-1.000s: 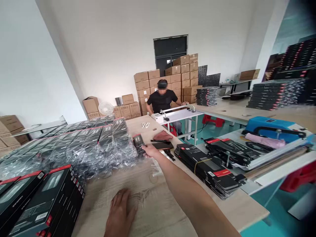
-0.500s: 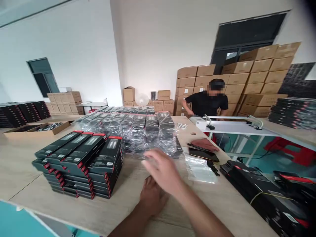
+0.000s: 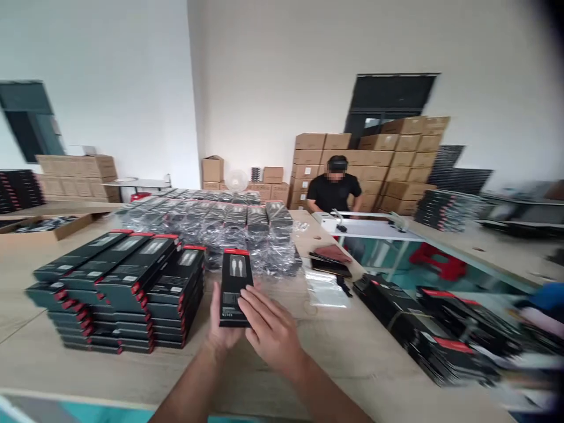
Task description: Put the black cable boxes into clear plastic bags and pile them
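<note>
A slim black cable box [image 3: 235,285] with a red top edge and a picture of two white connectors is in my hands over the table. My left hand [image 3: 224,336] is under it, palm up, with the thumb along its left side. From the right, my right hand [image 3: 275,335] grips the box's lower right part, its fingers lying over the front face. To the left stands a stack of similar black boxes [image 3: 127,294] with red ends, apart from my hands. Several rows of plastic-wrapped boxes [image 3: 253,226] lie just beyond the box I hold.
Clear plastic bags [image 3: 326,289] and a dark pouch [image 3: 329,267] lie right of centre. Banded flat black packaging [image 3: 396,314] covers the table's right side. Across the room a person [image 3: 335,191] stands at a white-topped bench, before stacked cartons [image 3: 409,153].
Both hands were low over the table with no box visible in them; now they hold a black cable box upright. The view has swung to the right.
</note>
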The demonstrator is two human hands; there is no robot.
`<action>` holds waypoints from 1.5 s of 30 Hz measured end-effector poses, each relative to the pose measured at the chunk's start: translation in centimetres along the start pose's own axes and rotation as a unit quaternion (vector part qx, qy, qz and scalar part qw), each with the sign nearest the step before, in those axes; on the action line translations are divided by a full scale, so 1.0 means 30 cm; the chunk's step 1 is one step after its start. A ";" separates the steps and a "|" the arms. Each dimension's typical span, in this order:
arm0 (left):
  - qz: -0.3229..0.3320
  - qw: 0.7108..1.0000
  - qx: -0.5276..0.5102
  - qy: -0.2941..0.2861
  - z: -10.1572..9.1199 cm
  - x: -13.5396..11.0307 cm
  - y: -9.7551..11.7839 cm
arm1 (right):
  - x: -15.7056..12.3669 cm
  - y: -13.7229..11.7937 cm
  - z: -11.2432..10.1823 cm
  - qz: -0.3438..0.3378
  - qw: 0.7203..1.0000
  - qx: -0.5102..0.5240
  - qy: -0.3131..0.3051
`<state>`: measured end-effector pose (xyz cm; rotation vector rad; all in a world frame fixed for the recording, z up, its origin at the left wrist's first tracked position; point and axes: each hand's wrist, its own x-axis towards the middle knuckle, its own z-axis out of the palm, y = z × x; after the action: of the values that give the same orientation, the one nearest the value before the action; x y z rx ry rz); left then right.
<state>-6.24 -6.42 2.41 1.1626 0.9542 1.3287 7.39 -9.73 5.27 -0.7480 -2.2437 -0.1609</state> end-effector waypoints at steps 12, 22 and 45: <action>-0.187 0.952 -0.238 -0.051 0.173 0.222 -0.233 | -0.323 0.473 -0.239 0.384 0.921 0.032 -0.057; -0.161 0.967 -0.059 -0.190 0.109 0.207 -0.195 | -0.298 0.854 -0.160 0.599 0.799 -0.038 0.033; -0.127 0.963 -0.016 -0.237 0.107 0.188 -0.157 | -0.256 0.881 -0.288 0.562 0.807 0.132 0.125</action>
<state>-1.81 -0.60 -0.87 1.2136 0.6973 0.8047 31.78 5.56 3.15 -1.6340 -1.2275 0.5838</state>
